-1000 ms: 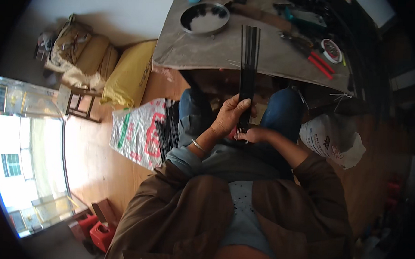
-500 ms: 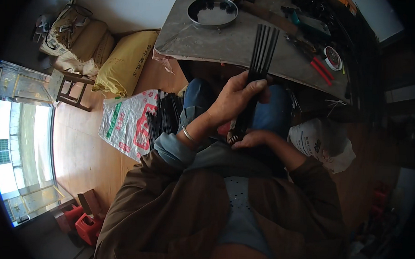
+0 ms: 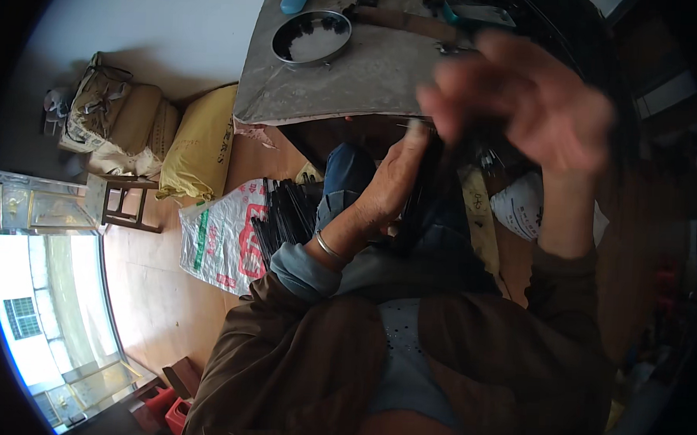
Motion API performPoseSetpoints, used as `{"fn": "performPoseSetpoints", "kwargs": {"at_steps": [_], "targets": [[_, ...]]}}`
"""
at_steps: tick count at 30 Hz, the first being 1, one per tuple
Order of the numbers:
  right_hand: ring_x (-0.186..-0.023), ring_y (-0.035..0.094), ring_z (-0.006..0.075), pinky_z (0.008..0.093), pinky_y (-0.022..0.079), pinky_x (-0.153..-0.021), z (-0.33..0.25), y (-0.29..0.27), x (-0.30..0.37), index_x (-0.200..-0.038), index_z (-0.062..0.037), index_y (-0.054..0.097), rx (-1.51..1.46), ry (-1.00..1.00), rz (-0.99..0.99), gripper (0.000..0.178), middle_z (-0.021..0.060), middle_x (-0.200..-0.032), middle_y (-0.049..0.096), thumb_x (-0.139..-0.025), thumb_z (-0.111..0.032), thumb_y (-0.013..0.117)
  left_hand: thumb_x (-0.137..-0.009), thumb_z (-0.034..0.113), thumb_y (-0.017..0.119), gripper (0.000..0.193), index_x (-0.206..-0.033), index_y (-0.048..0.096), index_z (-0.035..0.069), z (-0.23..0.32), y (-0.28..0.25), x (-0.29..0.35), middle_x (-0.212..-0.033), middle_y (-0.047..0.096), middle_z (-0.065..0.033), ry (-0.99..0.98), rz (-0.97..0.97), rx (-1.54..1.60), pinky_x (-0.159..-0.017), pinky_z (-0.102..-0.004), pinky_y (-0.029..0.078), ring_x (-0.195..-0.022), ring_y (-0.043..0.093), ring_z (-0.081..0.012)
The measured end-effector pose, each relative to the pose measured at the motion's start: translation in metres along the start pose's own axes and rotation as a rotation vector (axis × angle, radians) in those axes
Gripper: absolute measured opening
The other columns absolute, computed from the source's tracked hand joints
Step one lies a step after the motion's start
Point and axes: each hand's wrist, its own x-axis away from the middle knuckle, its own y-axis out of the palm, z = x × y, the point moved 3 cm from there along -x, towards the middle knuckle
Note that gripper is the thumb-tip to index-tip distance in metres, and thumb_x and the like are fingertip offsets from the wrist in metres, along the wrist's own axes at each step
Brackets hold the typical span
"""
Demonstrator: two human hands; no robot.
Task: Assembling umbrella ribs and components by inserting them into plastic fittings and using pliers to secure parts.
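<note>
The left hand point(image 3: 393, 175), at the centre of the frame, is closed around a bundle of black strips point(image 3: 422, 186), thumb pressed along the top. The bundle sits between the knees, pointing towards the table, a grip that likely keeps the strips together and lined up. The right hand point(image 3: 544, 109), in the upper right, is blurred; its fingers look loosely spread and bent, apart from the bundle, and nothing shows in them.

Left of the knees, more black rods point(image 3: 286, 215) lie on a white sack point(image 3: 214, 239), probably to keep them off the floor and close by. Beyond the hands, at the top, the grey table point(image 3: 377, 86) carries a round metal dish point(image 3: 313, 39) near its left side, perhaps so its pale contents stay contained. A yellow sack point(image 3: 198, 145) leans at upper left beside a wooden stool point(image 3: 131, 206), seemingly out of the way.
</note>
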Motion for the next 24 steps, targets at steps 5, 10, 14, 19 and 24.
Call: {"fn": "performPoseSetpoints", "kwargs": {"at_steps": [5, 10, 14, 19, 24], "targets": [[-0.106, 0.062, 0.0339, 0.0378, 0.054, -0.084, -0.005, 0.016, 0.029, -0.134, 0.0017, 0.042, 0.254, 0.055, 0.493, 0.053, 0.0249, -0.120, 0.057, -0.101, -0.040, 0.035, -0.099, 0.020, 0.047, 0.024, -0.116, 0.049, 0.003, -0.016, -0.004, 0.005, -0.088, 0.061, -0.0077, 0.016, 0.108, 0.274, -0.064, -0.0274, 0.052, -0.069, 0.062, -0.0159], [-0.076, 0.063, 0.0104, 0.0253, 0.049, -0.067, 0.061, -0.002, 0.069, -0.098, 0.0012, 0.066, 0.846, 0.685, 0.704, 0.013, 0.0064, -0.085, 0.068, -0.089, -0.008, 0.063, -0.100, 0.016, 0.043, 0.048, -0.145, 0.026, 0.010, -0.008, -0.001, 0.011, -0.115, 0.058, -0.0169, -0.019, 0.088, 0.254, -0.077, -0.0344, 0.055, -0.090, 0.065, -0.0255], [-0.072, 0.059, 0.0073, 0.0247, 0.048, -0.064, 0.055, -0.007, 0.076, -0.091, 0.0010, 0.067, 0.884, 0.723, 0.739, 0.013, 0.0047, -0.074, 0.065, -0.089, -0.011, 0.063, -0.101, 0.018, 0.040, 0.046, -0.145, 0.026, 0.011, -0.005, 0.000, 0.009, -0.120, 0.057, -0.0175, -0.041, 0.074, 0.267, -0.082, -0.0367, 0.053, -0.097, 0.063, -0.0258], [-0.076, 0.058, 0.0078, 0.0227, 0.047, -0.065, 0.070, -0.015, 0.094, -0.098, -0.0005, 0.065, 0.608, 0.615, 0.836, 0.023, 0.0010, -0.084, 0.064, -0.093, -0.022, 0.060, -0.101, 0.020, 0.040, 0.039, -0.138, 0.036, 0.008, 0.000, 0.000, 0.005, -0.123, 0.056, -0.0163, -0.082, 0.069, 0.266, -0.084, -0.0370, 0.051, -0.102, 0.062, -0.0268], [-0.092, 0.064, 0.0193, 0.0338, 0.054, -0.078, 0.087, -0.013, 0.136, -0.113, -0.0015, 0.055, -0.134, 0.641, 0.775, 0.042, 0.0101, -0.104, 0.063, -0.085, -0.029, 0.069, -0.097, 0.014, 0.042, 0.035, -0.129, 0.049, 0.003, -0.002, -0.006, 0.004, -0.124, 0.057, -0.0110, 0.002, 0.061, 0.004, -0.096, -0.0326, 0.044, -0.112, 0.056, -0.0180]]}}
